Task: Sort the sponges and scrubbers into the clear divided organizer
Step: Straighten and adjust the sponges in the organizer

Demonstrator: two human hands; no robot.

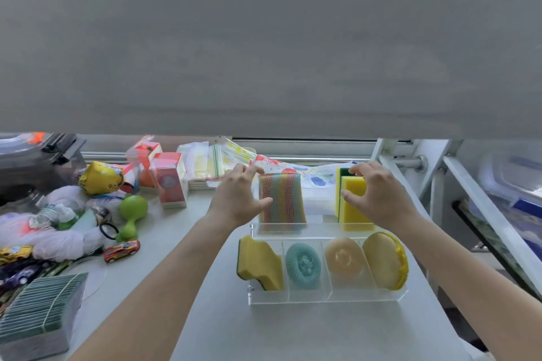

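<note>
The clear divided organizer stands on the table in front of me. Its front row holds a wavy yellow sponge, a teal mesh scrubber, a peach round scrubber and a yellow round sponge. In the back row a rainbow-striped mesh sponge stands upright, and my left hand pinches its left edge. At the back right stands a yellow sponge with a green pad; my right hand grips it from the right.
Left of the organizer lie toy cars, a green maraca, white yarn, boxed items and a stack of green scouring pads. Zip bags lie behind. A white metal frame runs along the right.
</note>
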